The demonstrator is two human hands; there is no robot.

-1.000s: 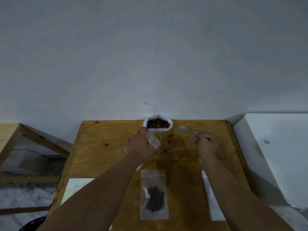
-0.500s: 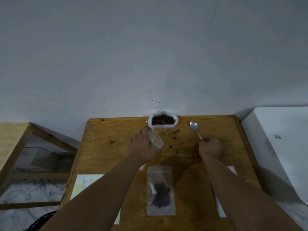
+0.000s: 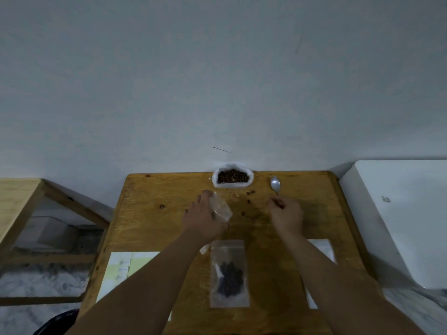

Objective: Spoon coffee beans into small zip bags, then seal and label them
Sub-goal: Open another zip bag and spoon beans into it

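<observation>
A white bag of coffee beans (image 3: 232,177) stands open at the far edge of the wooden table (image 3: 154,228). My left hand (image 3: 203,218) holds an empty small zip bag (image 3: 220,209) just in front of it. My right hand (image 3: 286,215) pinches the handle of a metal spoon (image 3: 275,184), whose bowl points away, right of the bean bag. A zip bag with beans inside (image 3: 229,273) lies flat near me between my forearms. A few loose beans (image 3: 249,201) lie on the table.
A label sheet (image 3: 121,269) lies at the near left of the table, and a white sheet (image 3: 321,250) lies under my right forearm. A white appliance (image 3: 396,213) stands to the right. Another wooden table (image 3: 17,204) is at the left.
My right hand has turned the spoon so that its bowl points away from me and moved it right of the bean bag. My left hand keeps holding the empty zip bag.
</observation>
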